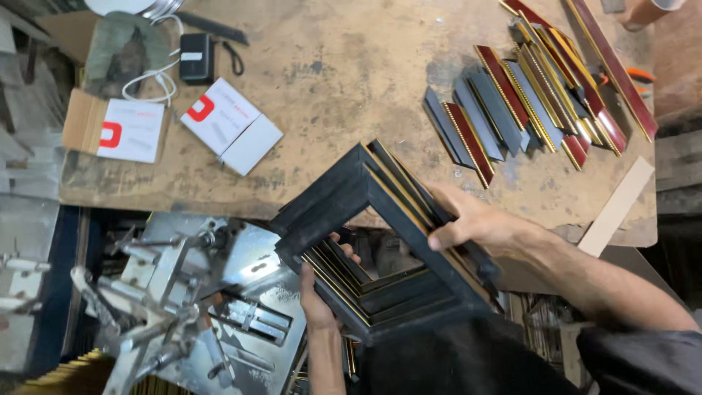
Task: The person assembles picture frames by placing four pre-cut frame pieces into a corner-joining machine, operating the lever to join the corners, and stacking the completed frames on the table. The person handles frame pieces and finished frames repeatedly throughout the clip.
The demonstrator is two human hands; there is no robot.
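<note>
I hold a stack of black square picture frames (351, 194) with thin gold inner edges, tilted like a diamond over the near edge of the workbench (344, 80). My left hand (316, 292) grips the stack's lower left side from below, fingers inside the opening. Along the right side, my right hand (475, 223) clasps the stack with its fingers wrapped over the outer edge.
Cut frame mouldings (526, 102) in grey, red and gold lie fanned at the bench's right. Two white boxes (219, 121) with red marks, a black adapter (196, 57) and white cable sit at the left. A metal joining machine (197, 292) stands below left. A pale wood strip (618, 205) lies at right.
</note>
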